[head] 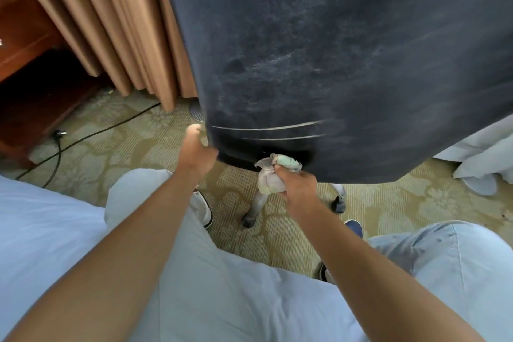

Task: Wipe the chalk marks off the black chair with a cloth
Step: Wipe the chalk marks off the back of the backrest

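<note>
Black velvety chair [347, 58] filling the upper middle and right, back panel tilted toward the camera, dusted with pale chalk haze and crossed near the lower edge by two thin white chalk lines [266, 128]. Left hand [195, 151] at the panel's lower left corner, thumb up along the side edge, fingers hooked under the corner and hidden behind it. Right hand [295, 184] just below the bottom edge, fingers curled tight around a bunched whitish cloth [273, 172], with a pale green fold of the cloth pressed against the lower rim, under the chalk lines. Metal chair leg [256, 207] showing beneath the cloth, foot on the patterned green carpet [116, 130]. Tan curtain [116, 22] hanging at upper left, beside dark red wooden furniture [27, 50]. Black cable [91, 133] with a plug lying across the carpet. Light grey trousers [194, 272] in the foreground, both bare forearms reaching forward over them. White fabric [483, 147] at the right edge.
</note>
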Tool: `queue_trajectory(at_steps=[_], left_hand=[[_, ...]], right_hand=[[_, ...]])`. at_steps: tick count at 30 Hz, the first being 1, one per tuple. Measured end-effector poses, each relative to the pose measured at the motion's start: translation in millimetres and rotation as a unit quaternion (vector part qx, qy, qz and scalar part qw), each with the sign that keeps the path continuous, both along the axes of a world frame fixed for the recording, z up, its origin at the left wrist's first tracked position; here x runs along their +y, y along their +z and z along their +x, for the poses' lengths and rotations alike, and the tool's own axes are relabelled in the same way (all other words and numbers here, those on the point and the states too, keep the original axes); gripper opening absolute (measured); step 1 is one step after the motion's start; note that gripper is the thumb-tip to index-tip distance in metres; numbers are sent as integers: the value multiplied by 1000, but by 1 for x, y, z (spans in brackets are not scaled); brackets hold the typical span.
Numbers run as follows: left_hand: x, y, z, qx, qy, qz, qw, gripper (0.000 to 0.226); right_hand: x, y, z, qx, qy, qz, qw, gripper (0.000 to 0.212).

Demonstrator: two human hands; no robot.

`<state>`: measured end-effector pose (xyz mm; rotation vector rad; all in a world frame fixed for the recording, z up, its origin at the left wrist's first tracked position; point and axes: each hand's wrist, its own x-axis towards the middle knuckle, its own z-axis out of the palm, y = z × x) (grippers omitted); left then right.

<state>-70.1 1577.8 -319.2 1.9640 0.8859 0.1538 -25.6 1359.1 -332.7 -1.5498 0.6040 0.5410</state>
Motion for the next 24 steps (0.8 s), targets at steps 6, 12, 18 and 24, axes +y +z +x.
queue_trajectory(at_steps=[6,12,18,24], left_hand=[[-8,-9,3,-13,-56,104,993,18],[-14,-9,-11,-43,-124,99,986,24],[-22,-7,-11,-57,-126,125,982,22],[-27,-2,-14,-82,-123,85,985,29]], right_hand=[[44,4,-12,51,30,-50,997,45],[125,-7,-34,88,-59,69,992,26],[114,-7,-38,114,-60,127,984,36],[20,8,-4,94,-88,51,990,26]])
